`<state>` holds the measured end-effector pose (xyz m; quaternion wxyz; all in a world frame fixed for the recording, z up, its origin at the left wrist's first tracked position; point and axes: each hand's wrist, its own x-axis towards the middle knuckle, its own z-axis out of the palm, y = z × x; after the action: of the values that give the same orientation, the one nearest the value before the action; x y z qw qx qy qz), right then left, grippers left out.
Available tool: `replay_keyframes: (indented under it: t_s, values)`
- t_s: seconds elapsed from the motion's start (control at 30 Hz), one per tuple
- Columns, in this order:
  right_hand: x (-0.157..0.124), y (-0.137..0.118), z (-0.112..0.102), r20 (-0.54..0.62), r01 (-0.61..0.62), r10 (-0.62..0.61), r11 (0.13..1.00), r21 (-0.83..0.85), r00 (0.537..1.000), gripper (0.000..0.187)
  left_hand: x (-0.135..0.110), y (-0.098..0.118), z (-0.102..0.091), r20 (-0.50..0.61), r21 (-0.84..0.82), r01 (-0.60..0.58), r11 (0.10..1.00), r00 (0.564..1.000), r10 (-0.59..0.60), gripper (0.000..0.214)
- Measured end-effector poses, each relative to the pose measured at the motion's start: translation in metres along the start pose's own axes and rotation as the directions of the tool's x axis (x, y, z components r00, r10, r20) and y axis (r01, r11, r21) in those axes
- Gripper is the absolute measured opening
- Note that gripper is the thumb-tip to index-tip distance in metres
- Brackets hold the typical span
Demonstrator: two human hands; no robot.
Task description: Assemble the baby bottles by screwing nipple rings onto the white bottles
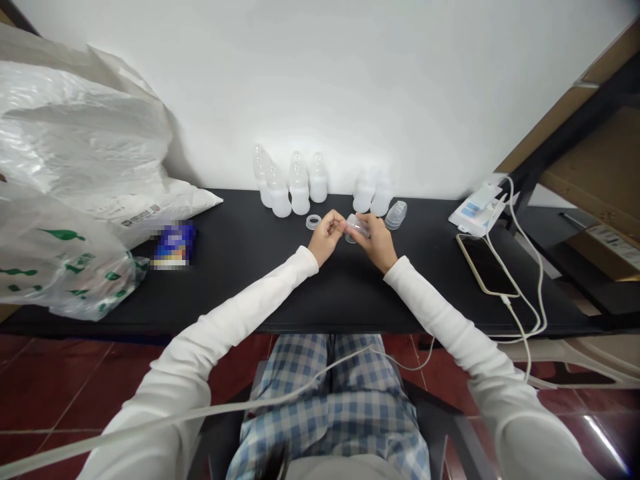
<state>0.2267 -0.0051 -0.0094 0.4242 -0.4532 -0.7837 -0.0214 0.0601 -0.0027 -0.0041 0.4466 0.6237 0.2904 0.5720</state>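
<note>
My right hand (376, 241) is closed around a clear plastic bottle cap (358, 225) above the black table. My left hand (326, 237) is pinched, its fingertips meeting those of the right hand beside the cap; whatever is in that pinch is too small to make out. Left of the hands lies a translucent screw ring (313, 222). A stack of clear domed caps (397, 215) rests just beyond my right hand. Several small white feeding bottles with clear domed tops (299, 183) stand at the back left, and two white bottles (365, 192) without such tops stand behind the right hand.
Large plastic bags (75, 147) and a blue packet (175, 244) occupy the table's left side. A phone (486, 265) with a white cable (539, 287) and a white-and-blue box (477, 209) lie at the right. A white wall backs the table; cardboard boxes (597, 180) sit on the right-hand shelf.
</note>
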Motion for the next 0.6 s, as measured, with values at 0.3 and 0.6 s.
replay_keyframes:
  t_s: [0.3,0.6]
  values:
    - [0.003,0.019,-0.005,0.13,0.345,-0.33,0.931,-0.12,0.935,0.032,0.005,0.018,-0.003,-0.061,0.037,0.203,0.978,0.978,-0.201,0.035]
    - [0.005,0.008,-0.02,0.359,0.597,-0.538,0.799,-0.072,0.763,0.033,0.015,0.016,-0.011,-0.073,0.043,0.47,0.881,0.881,-0.467,0.032]
